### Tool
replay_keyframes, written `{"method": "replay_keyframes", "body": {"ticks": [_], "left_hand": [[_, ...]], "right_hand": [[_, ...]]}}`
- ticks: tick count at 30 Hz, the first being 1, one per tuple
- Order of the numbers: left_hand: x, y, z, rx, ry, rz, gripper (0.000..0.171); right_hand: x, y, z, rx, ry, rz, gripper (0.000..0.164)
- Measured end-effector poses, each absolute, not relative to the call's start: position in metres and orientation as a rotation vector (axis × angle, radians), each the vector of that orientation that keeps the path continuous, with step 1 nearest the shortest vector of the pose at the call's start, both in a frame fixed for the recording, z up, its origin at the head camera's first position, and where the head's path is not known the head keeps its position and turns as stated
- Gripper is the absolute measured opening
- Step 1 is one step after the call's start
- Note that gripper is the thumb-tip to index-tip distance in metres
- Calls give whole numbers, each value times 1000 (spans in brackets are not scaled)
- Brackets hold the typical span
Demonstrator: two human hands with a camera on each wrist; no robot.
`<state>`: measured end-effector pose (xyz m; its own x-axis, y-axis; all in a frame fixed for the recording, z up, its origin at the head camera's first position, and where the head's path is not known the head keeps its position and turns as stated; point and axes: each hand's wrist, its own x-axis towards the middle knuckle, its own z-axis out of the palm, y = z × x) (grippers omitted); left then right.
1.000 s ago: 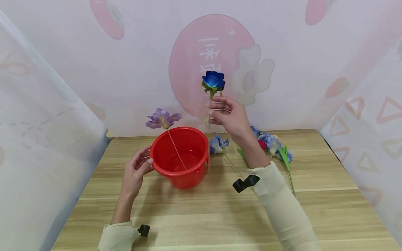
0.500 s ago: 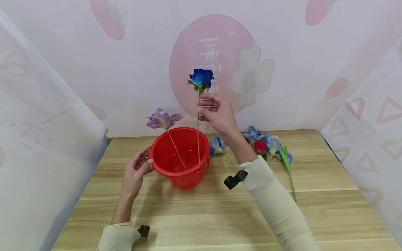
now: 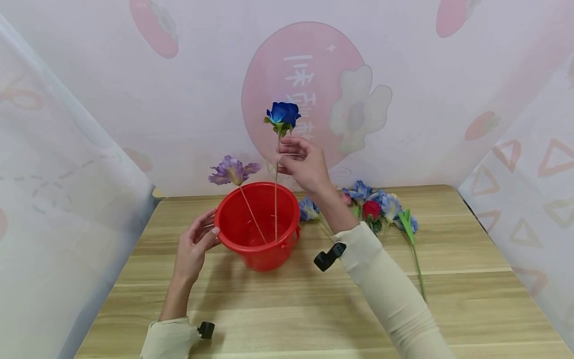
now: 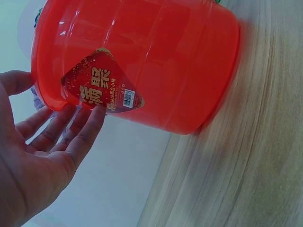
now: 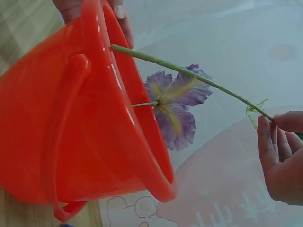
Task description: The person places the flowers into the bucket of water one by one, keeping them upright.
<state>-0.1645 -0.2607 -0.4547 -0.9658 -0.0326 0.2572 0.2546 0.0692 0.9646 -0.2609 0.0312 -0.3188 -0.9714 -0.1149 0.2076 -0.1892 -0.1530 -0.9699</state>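
Observation:
A red plastic bucket (image 3: 266, 260) stands on the wooden table, and my left hand (image 3: 190, 247) holds its rim from the left. In the left wrist view the thumb lies at the rim and the fingertips touch the outer wall near a label (image 4: 102, 82). My right hand (image 3: 304, 164) pinches an artificial blue rose (image 3: 283, 113) by its stem, just below the bloom. The stem (image 5: 189, 73) reaches down over the bucket's mouth, its lower end inside the rim in the head view. A purple iris (image 3: 230, 169) leans in the bucket, its bloom above the back left rim.
Right of the bucket lie several artificial flowers: a blue iris (image 3: 308, 209), a red rose (image 3: 371, 209), more blue blooms (image 3: 390, 205) and a long green stem with leaves (image 3: 414, 254). A patterned curtain (image 3: 202, 89) hangs behind the table (image 3: 278, 319).
My right hand has carried the blue rose leftward, bringing its stem from beside the bucket's right rim to over its mouth; lately it dipped slightly. My left hand and the bucket have stayed put.

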Motion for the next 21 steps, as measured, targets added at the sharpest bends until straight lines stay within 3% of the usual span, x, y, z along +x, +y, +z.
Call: {"method": "replay_keyframes", "body": {"ticks": [21], "left_hand": [[-166,-260,-455,-227,-2116,-2009,49]], "right_hand": [[-260,8,-360,382,-2205,2296,40]]}}
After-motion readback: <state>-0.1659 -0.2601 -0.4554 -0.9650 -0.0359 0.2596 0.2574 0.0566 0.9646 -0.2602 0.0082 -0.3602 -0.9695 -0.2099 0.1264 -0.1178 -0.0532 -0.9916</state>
